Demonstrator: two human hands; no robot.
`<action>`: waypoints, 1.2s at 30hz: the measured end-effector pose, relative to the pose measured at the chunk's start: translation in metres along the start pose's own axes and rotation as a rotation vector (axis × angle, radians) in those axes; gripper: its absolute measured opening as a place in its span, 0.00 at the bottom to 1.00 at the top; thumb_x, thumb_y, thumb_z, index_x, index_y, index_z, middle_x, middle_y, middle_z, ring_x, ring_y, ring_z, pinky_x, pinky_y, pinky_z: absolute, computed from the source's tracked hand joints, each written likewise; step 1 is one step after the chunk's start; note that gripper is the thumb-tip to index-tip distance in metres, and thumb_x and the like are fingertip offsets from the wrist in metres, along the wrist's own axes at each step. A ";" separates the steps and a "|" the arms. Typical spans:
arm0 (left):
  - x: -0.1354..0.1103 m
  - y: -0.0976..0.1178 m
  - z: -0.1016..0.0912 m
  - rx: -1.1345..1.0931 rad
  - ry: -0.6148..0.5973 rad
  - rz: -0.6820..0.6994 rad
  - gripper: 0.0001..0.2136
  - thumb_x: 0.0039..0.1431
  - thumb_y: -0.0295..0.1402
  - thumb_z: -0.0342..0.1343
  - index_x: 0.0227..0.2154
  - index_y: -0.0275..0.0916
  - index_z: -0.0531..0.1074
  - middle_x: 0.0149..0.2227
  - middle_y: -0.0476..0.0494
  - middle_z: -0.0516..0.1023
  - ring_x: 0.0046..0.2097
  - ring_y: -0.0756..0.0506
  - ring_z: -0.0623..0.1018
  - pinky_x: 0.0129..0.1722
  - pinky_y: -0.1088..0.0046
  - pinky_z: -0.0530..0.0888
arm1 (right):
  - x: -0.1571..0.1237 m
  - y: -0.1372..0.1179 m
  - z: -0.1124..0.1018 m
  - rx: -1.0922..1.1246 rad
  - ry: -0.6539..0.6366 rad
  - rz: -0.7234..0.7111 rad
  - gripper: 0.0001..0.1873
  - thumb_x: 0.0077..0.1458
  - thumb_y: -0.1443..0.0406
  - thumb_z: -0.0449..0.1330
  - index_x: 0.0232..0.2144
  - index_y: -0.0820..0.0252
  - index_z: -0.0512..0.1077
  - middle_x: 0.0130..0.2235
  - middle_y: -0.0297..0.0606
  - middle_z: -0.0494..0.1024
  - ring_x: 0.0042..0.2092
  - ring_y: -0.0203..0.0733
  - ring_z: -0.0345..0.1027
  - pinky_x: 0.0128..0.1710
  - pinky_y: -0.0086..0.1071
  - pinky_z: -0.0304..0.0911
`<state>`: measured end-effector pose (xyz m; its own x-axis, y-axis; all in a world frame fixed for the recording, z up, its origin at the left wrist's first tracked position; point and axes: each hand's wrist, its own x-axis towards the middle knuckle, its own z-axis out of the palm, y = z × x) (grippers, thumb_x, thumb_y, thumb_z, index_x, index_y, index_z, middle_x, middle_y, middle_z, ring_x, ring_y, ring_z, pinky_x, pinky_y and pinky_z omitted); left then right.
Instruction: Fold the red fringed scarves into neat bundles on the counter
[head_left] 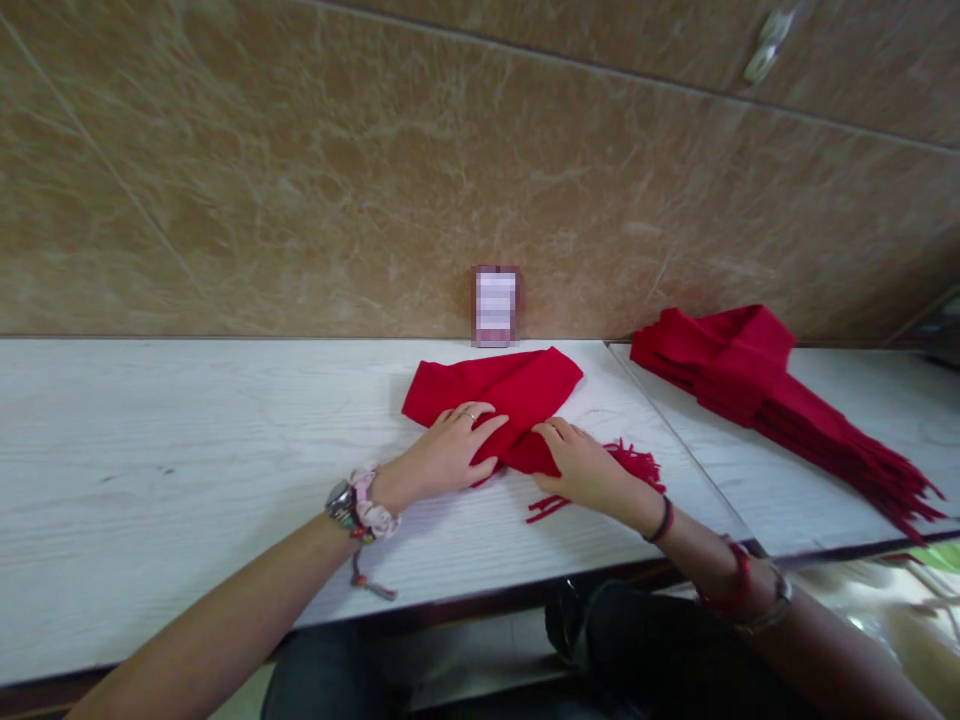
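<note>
A folded red scarf (pixel 517 385) with a fringe lies on the white table (pixel 187 450) in front of me. My left hand (pixel 450 448) rests flat on the scarf's left part, fingers stretched out, a ring on one finger. My right hand (pixel 581 465) presses flat on the scarf's lower right part, just above the red fringe (pixel 637 465). Neither hand grips the cloth.
A stack of folded red scarves (pixel 742 375) with long fringes lies at the right on a second white table top. A small blurred card (pixel 496 305) leans against the brown marble wall (pixel 300 180). My dark trousers show below the table's front edge.
</note>
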<state>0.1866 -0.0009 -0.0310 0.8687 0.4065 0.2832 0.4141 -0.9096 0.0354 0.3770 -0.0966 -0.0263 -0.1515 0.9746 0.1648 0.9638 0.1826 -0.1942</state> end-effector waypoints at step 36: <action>-0.009 -0.056 0.000 -0.378 0.107 -0.372 0.19 0.56 0.41 0.51 0.46 0.36 0.67 0.37 0.43 0.74 0.38 0.44 0.75 0.41 0.65 0.71 | 0.004 -0.031 0.010 0.161 0.028 -0.004 0.32 0.48 0.64 0.62 0.55 0.61 0.59 0.49 0.50 0.63 0.49 0.49 0.64 0.47 0.43 0.62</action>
<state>0.1553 0.0466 -0.0356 0.6413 0.7140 0.2810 0.5447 -0.6816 0.4886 0.3447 -0.0968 -0.0295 -0.1464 0.9703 0.1926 0.9154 0.2067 -0.3454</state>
